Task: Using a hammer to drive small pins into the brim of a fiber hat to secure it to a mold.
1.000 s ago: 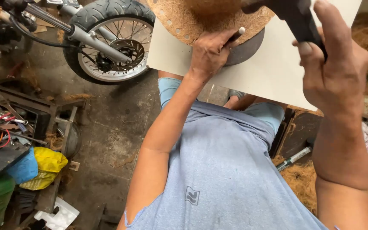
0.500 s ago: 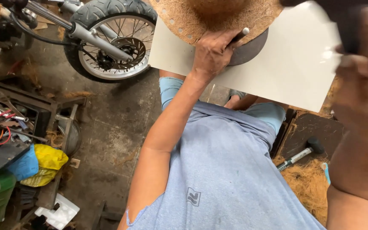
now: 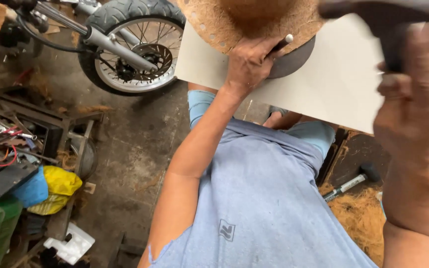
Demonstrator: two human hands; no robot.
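My left hand (image 3: 247, 59) grips a thin metal punch (image 3: 283, 41), pressing it onto the rim of a brown coir fibre disc (image 3: 244, 22) with several holes. The disc lies over a dark round block (image 3: 294, 59) on a white board (image 3: 323, 79) across my knees. My right hand (image 3: 418, 94) is raised at the right, blurred, closed around the dark handle of a hammer (image 3: 388, 30) held above the board.
A motorcycle front wheel (image 3: 130, 47) stands at the upper left. Tools, red wires and a yellow bag (image 3: 58, 188) lie at the left on the concrete floor. A second hammer (image 3: 351, 182) and loose coir fibre (image 3: 358, 218) lie at the right.
My right hand with the hammer swung up and to the right, then came back slightly left and down. The left hand stayed on the punch.
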